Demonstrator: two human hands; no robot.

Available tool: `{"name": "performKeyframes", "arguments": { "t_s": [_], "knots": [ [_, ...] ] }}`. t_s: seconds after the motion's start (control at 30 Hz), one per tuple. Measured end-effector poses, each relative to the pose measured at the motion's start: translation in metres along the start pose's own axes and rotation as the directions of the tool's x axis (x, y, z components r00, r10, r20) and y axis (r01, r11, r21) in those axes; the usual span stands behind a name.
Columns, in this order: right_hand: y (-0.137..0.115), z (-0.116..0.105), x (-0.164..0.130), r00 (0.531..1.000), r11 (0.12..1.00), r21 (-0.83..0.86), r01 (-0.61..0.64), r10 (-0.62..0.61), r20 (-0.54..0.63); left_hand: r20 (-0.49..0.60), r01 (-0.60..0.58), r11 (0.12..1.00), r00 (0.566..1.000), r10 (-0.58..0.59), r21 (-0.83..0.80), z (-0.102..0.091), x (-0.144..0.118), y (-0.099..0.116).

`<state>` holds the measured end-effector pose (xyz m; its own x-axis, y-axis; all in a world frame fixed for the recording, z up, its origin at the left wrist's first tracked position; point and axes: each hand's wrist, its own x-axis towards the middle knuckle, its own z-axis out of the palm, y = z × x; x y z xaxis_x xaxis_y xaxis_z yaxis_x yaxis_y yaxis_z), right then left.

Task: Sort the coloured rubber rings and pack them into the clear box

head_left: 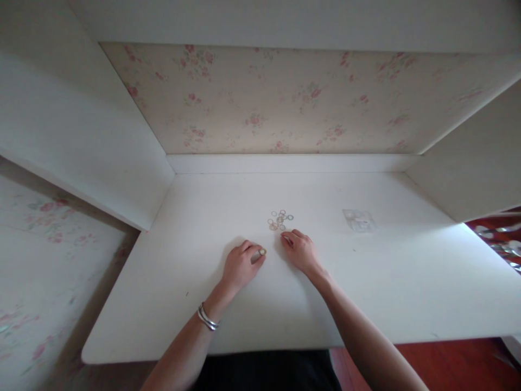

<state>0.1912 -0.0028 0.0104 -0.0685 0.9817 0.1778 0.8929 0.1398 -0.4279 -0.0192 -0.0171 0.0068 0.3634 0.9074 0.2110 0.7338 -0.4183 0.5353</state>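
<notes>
My left hand (243, 265) rests on the white desk with thumb and fingertips closed on a small yellowish ring (262, 252); whether it is one ring or several together I cannot tell. A loose cluster of small thin rings (280, 220), gold-toned, with a greenish one at its right side, lies just beyond both hands. My right hand (300, 251) is at the near edge of this cluster, fingers curled and thumb drawn in. What its fingertips hold, if anything, is too small to make out.
A clear plastic bag (360, 221) lies to the right on the white desk (407, 282). White side panels and a low back ledge (293, 163) enclose the desk's far part. Shiny objects (504, 247) lie on a red surface at the far right.
</notes>
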Motion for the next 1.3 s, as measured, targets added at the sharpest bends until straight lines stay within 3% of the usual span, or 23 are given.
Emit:
{"name": "performKeyframes", "arguments": {
  "t_s": [0.33, 0.6, 0.93, 1.1, 1.3],
  "knots": [
    [-0.016, 0.002, 0.027, 0.999, 0.989, -0.142, 0.043, -0.043, 0.004, -0.032, 0.003, 1.000, 0.999, -0.003, -0.010, -0.001, -0.001, 0.002],
    [-0.007, 0.010, 0.033, 0.999, 0.993, -0.107, 0.040, -0.042, -0.017, -0.054, 0.019, 0.999, 0.998, -0.021, -0.045, 0.000, 0.000, 0.004],
    [-0.004, 0.005, -0.002, 0.989, 0.999, 0.039, 0.034, -0.028, -0.143, -0.056, 0.061, 0.991, 0.996, -0.068, -0.121, 0.000, -0.001, -0.001],
    [-0.016, 0.002, -0.027, 0.991, 0.993, 0.046, 0.111, -0.107, -0.085, -0.049, 0.124, 0.961, 0.989, -0.140, -0.248, -0.004, 0.001, -0.003],
    [-0.027, 0.004, -0.033, 0.982, 0.982, -0.004, 0.187, -0.187, -0.033, -0.077, 0.136, 0.935, 0.982, -0.170, -0.329, -0.006, 0.002, -0.007]
  ]
}}
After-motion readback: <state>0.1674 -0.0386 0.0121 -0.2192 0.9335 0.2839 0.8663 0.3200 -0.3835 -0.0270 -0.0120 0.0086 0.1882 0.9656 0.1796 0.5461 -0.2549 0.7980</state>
